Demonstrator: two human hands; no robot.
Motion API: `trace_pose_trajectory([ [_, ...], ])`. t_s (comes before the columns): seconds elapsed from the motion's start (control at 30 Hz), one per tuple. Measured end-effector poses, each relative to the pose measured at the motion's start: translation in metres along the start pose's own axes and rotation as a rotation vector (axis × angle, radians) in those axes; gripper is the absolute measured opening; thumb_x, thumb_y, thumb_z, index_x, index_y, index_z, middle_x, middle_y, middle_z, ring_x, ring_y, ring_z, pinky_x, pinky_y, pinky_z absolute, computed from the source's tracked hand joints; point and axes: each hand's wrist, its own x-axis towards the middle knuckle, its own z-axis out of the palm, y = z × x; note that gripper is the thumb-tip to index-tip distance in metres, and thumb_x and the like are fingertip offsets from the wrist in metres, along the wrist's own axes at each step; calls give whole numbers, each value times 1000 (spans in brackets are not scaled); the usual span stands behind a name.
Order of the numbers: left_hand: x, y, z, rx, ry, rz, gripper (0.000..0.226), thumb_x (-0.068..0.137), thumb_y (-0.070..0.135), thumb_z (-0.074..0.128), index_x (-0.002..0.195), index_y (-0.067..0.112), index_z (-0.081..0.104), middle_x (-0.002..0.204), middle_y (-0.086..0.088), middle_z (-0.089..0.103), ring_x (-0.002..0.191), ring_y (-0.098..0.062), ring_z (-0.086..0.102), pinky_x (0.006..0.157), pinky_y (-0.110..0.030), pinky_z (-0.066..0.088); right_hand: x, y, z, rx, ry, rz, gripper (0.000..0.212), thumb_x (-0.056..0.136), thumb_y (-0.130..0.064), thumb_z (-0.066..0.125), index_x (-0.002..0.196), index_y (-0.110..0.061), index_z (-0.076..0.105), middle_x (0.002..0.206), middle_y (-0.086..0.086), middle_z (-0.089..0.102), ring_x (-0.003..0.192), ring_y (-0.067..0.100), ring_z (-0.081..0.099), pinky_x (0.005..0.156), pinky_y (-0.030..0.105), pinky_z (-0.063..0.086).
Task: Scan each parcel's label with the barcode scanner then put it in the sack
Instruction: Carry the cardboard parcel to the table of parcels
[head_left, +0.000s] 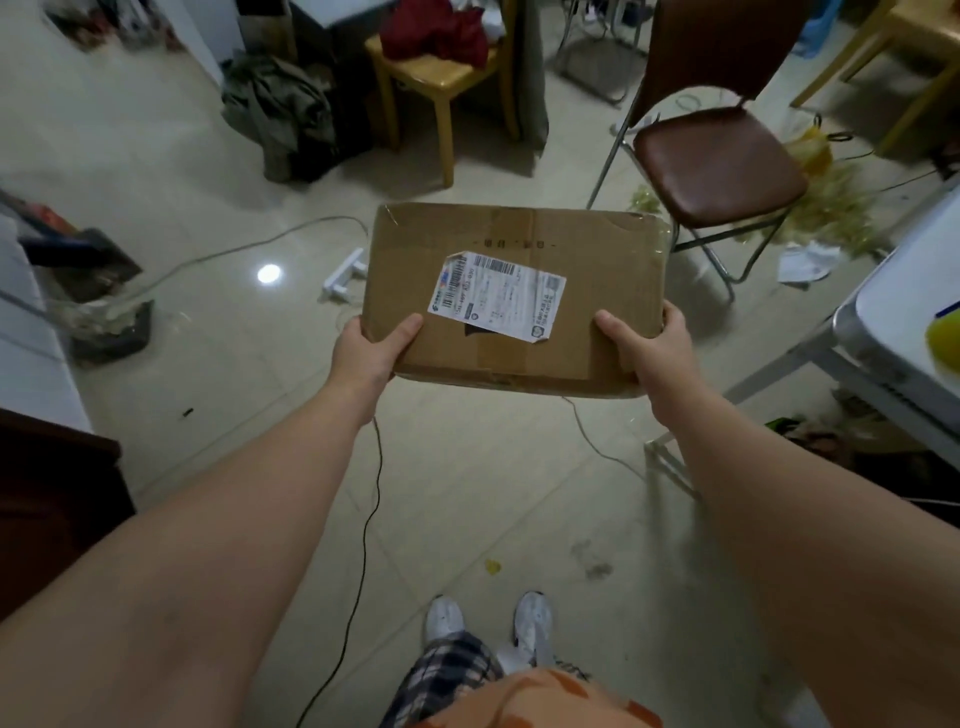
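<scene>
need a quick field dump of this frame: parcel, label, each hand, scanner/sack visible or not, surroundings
parcel: cardboard box, held in the air above the floor
label: white shipping label on the top face, towards the camera, edges torn, barcodes showing
left hand: grips near left corner, thumb on top
right hand: grips near right corner, thumb on top
scanner: none identifiable in view
sack: not in view
surroundings: folding chair beyond the box, wooden chair further back, cable on the floor

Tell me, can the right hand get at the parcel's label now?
Probably yes: the label lies bare on top of the parcel, close to the right hand, but that hand grips the parcel's edge.
</scene>
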Motion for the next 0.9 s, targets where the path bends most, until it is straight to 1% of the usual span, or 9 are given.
trace_pose_trajectory([
  [0.13,24,13,30,-11,-16,15,48,83,31,73,120,16,47,106,3,59,97,-16,60,84,-31,54,35,-10,-9,-11,22,-12,89,79,-38,77,148,-18,26,123,-5,46,113,16,51,90,33,49],
  [0.23,52,21,46,-10,-1,8,46,83,33,74,116,19,45,106,4,58,100,-17,60,89,-36,53,69,-20,-7,-25,14,-13,90,78,-40,78,148,-19,26,125,-5,47,112,15,51,86,31,50],
  [0.33,92,34,58,0,24,3,54,82,35,74,123,13,47,113,-1,58,107,-21,60,93,-39,53,112,-34,4,-18,-3,-25,88,79,-38,77,148,-18,26,126,-4,47,112,16,51,74,23,48],
  [0.43,143,53,69,4,29,14,61,83,35,73,132,10,45,116,-2,57,107,-20,59,93,-36,52,164,-52,23,-11,-13,-35,89,78,-38,77,148,-18,27,128,-2,48,112,16,53,74,22,48],
  [0.53,203,80,81,5,23,23,61,85,34,71,132,8,44,116,-2,56,106,-19,58,92,-33,51,220,-76,50,-11,7,-36,85,80,-37,77,147,-16,29,124,-3,48,109,14,53,69,18,46],
  [0.6,248,99,89,12,18,22,60,83,35,73,130,9,45,117,-2,57,109,-21,58,97,-37,50,260,-92,65,-13,29,-32,83,80,-37,77,145,-14,32,123,-2,50,108,14,53,73,19,47],
  [0.7,312,130,100,38,-2,18,60,80,38,75,125,12,47,114,-2,59,110,-22,59,99,-42,49,316,-118,86,-11,48,-15,82,78,-39,78,143,-15,34,123,-2,51,111,16,55,88,29,50],
  [0.8,367,162,115,73,-12,20,57,80,38,75,124,13,47,113,-1,60,107,-21,60,97,-39,50,367,-142,100,-2,67,-12,77,77,-37,79,140,-14,40,119,-4,54,108,14,57,89,29,50],
  [0.9,420,192,135,69,-28,23,55,80,38,75,123,15,48,112,1,60,106,-19,60,97,-38,50,422,-164,112,21,83,-43,79,75,-37,81,140,-14,41,122,-3,58,107,12,59,90,29,52],
])
